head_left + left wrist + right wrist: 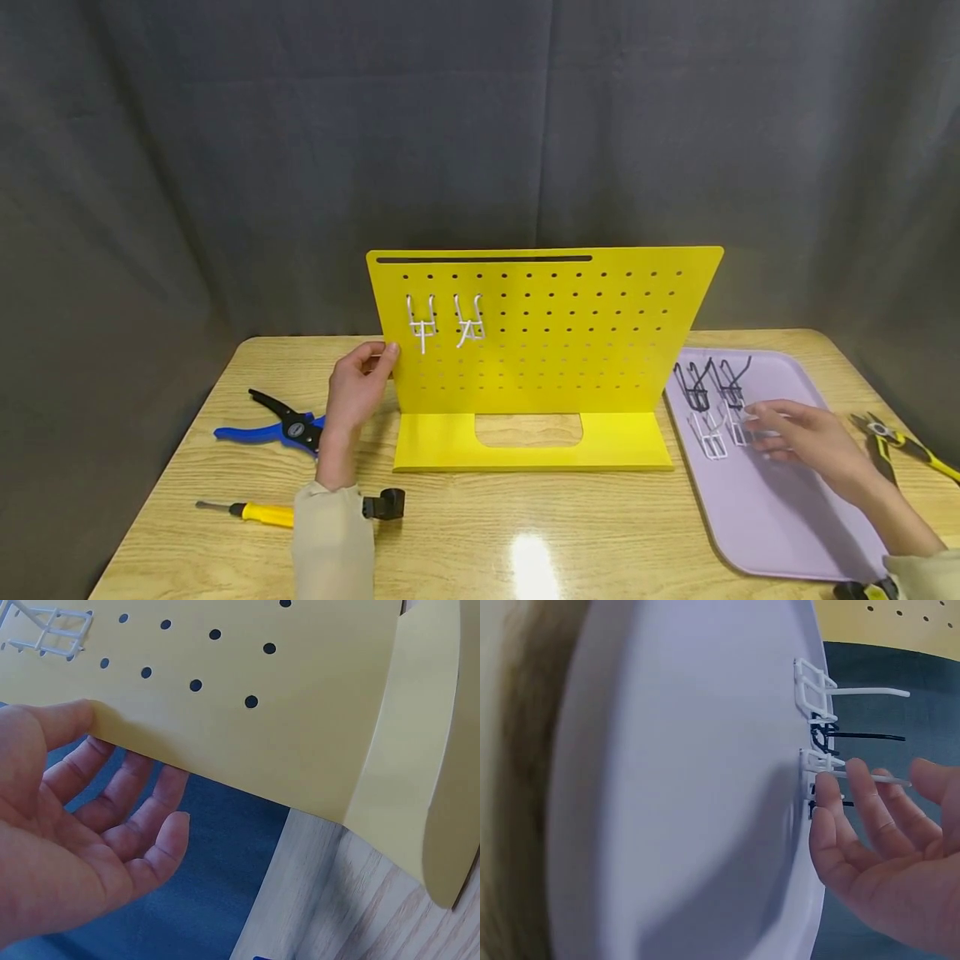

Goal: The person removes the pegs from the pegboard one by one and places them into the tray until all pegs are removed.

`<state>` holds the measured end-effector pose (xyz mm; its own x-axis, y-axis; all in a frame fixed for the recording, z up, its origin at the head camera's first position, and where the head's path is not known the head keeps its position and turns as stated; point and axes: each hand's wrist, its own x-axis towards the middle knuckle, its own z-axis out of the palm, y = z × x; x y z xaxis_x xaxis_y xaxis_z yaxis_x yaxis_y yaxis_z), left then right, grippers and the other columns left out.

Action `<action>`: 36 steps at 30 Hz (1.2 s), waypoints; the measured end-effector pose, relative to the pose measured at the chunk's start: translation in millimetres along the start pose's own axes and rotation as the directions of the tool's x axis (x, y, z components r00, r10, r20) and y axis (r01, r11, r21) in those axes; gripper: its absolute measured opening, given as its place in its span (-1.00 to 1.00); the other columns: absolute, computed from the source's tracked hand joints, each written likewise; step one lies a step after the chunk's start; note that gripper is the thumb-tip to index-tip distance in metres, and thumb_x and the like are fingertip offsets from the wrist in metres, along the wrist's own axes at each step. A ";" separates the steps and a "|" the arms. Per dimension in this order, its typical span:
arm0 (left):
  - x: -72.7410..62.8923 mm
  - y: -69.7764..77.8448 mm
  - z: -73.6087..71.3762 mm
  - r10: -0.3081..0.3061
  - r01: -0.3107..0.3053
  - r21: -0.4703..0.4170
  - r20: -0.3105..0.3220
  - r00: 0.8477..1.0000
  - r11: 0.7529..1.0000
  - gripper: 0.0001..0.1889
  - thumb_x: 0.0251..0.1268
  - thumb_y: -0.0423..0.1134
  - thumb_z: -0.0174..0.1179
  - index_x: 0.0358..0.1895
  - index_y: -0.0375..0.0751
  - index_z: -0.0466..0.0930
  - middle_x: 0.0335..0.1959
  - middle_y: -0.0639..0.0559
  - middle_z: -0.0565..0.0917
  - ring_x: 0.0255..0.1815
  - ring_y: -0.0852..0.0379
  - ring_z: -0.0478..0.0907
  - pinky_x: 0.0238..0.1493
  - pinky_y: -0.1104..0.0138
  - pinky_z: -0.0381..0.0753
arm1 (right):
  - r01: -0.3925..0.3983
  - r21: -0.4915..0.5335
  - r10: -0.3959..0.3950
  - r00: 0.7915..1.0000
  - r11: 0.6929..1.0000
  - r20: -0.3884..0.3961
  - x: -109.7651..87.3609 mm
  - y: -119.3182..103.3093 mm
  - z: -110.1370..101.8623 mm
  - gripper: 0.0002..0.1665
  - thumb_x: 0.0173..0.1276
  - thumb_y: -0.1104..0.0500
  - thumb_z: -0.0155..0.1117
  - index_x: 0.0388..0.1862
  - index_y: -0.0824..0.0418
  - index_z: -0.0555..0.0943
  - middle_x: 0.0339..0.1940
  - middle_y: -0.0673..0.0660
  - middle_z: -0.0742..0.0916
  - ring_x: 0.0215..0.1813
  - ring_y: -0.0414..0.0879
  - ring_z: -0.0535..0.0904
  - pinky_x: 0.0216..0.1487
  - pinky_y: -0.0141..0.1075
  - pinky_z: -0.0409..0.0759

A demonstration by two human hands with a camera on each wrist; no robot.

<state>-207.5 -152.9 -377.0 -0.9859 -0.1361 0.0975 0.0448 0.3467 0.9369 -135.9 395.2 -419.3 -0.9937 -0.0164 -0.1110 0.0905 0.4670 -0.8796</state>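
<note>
Board [525, 402] is gripped at its left edge by the left hand [356, 392]. The thumb is laid on the front face, and the other fingers are bent behind the edge, with their tips partly hidden there; only the thickness of the sheet is left between thumb and fingertips. Near the upper left of the board, two white hooks [422, 335] are hung side by side, just above the level of that thumb.

By the right hand [813, 442], nothing is seen to be gripped. Its fingers are slightly bent and a fair gap is left between them and the thumb. It is held over the tray [787, 525], at the right one of the two loose white hooks [715, 447]. In the right wrist view, the prong of that hook is crossed by the fingertips and is directed toward the thumb; whether it is touched cannot be told. Two black hooks [698, 400] are placed just behind the white pair, all four being gathered at the left side of the tray.

The board is stood upright on the table [450, 542], with the tray set at its right. Beyond the tray, cutters [879, 431] are seen. Pliers [297, 430] and a screwdriver [266, 515] are laid left of the board, each partly covered by the left arm.
</note>
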 end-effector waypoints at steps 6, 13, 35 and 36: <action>0.1 -0.8 0.2 0.005 -0.005 0.010 0.004 1.000 1.000 -0.64 0.43 -0.09 0.09 -0.04 -0.38 0.60 -0.21 -0.28 0.63 -0.12 -0.22 0.56 -0.06 0.21 0.51 | 0.030 -0.219 -0.050 0.995 0.975 -0.091 -7.5 -15.6 -0.9 -0.35 0.52 0.00 0.01 0.28 0.54 0.30 -0.15 0.34 0.73 -0.34 -0.19 0.70 -0.34 -0.33 0.62; 1.0 1.3 -1.6 0.008 -0.008 0.012 -0.004 1.000 1.000 -0.65 0.43 -0.10 0.09 -0.04 -0.37 0.60 -0.18 -0.28 0.62 -0.13 -0.17 0.56 -0.02 0.16 0.51 | 0.141 -0.393 -0.267 0.920 0.909 -0.286 -14.0 -72.9 1.0 -0.57 0.43 0.07 0.18 0.14 0.32 0.52 -0.33 0.05 0.78 -0.45 -0.47 0.61 -0.46 -0.52 0.50; 1.5 -0.3 -0.2 0.009 -0.009 0.005 0.000 1.000 1.000 -0.64 0.43 -0.10 0.10 -0.04 -0.39 0.60 -0.20 -0.27 0.62 -0.11 -0.23 0.55 -0.10 0.30 0.50 | 0.501 0.090 -0.495 0.866 0.861 -0.074 3.5 -163.1 138.5 -0.74 0.40 0.34 0.16 0.02 0.43 0.56 -0.30 0.05 0.75 -0.32 -0.12 0.69 -0.23 -0.33 0.64; 1.5 0.0 0.3 0.013 -0.013 0.000 -0.003 1.000 1.000 -0.65 0.43 -0.11 0.10 -0.04 -0.39 0.60 -0.21 -0.27 0.63 -0.12 -0.23 0.55 -0.12 0.32 0.50 | 0.501 0.113 -0.497 0.865 0.858 -0.066 4.8 -165.7 144.4 -0.74 0.40 0.35 0.16 0.01 0.45 0.56 -0.30 0.11 0.75 -0.31 -0.13 0.69 -0.22 -0.33 0.64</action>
<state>-209.0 -152.8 -377.0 -0.9848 -0.1341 0.1102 0.0571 0.3488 0.9355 -146.2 190.1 -340.9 -0.9093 -0.1879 0.3713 -0.4127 0.2922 -0.8627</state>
